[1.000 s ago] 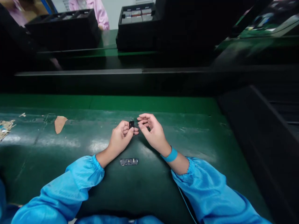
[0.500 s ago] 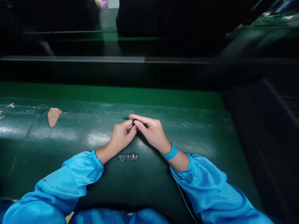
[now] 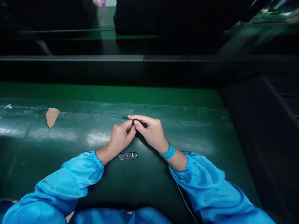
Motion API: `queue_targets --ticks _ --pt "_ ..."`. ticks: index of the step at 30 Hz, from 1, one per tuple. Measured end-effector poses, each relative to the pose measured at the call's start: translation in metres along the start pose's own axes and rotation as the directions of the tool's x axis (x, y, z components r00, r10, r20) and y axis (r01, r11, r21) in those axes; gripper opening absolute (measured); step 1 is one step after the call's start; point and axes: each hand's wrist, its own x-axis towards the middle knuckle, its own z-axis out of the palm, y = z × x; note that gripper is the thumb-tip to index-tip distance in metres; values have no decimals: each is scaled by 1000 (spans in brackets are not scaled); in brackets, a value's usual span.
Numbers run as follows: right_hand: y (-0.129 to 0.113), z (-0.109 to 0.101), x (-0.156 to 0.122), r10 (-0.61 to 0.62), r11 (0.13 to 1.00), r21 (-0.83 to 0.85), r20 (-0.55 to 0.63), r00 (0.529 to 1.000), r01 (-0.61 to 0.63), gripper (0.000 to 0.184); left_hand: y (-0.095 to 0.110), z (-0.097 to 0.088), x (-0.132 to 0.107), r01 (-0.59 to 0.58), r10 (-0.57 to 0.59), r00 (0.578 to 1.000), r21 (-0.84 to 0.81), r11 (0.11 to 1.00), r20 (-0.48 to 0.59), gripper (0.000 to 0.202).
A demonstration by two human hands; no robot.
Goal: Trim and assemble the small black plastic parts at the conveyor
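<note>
My left hand (image 3: 121, 137) and my right hand (image 3: 149, 130) meet fingertip to fingertip above the green bench top (image 3: 70, 137). Both pinch a small black part (image 3: 134, 122), which is mostly hidden by the fingers. A narrow dark circuit strip (image 3: 127, 156) lies flat on the bench just below my left wrist, touched by neither hand. I wear blue sleeves, and a blue wrist strap (image 3: 168, 151) with a thin cord sits on my right wrist.
A torn brown patch (image 3: 51, 115) marks the bench at the left. A grey rail (image 3: 142, 58) runs across behind the bench, with dark trays beyond it. A dark raised ledge (image 3: 268, 124) borders the right side. Another person's pink sleeve (image 3: 101, 2) shows at the top.
My right hand, open and apart a second ago, has closed onto the black part held by my left hand. The view has tilted down a little.
</note>
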Motion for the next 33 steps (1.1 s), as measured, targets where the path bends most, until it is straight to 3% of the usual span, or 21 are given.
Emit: queue_targets --ticks 7,10,14,19,26,30,33 --pt "-1 8 -4 -77 986 -153 -51 996 69 31 1 0 -3 19 -18 999 18 1000 -31 20" --pt "3 5 -2 -50 998 -50 -75 996 46 32 0 -1 0 71 -70 997 -161 984 17 22" --pt "5 1 2 -7 993 115 -155 988 26 22 -4 0 4 163 -136 986 -402 901 94 33" --pt "0 6 2 -43 999 -18 -112 993 41 19 -6 -1 3 101 -94 995 -243 965 40 25" --pt "2 8 2 -35 999 3 -98 995 36 19 -4 -2 0 62 -60 998 -105 993 24 25" --pt "0 9 0 -59 996 -70 -114 992 51 21 -4 -2 0 75 -75 997 -112 991 4 22" --pt "0 8 1 -31 999 -29 -160 987 26 21 -3 -2 2 114 -111 994 -236 965 25 28"
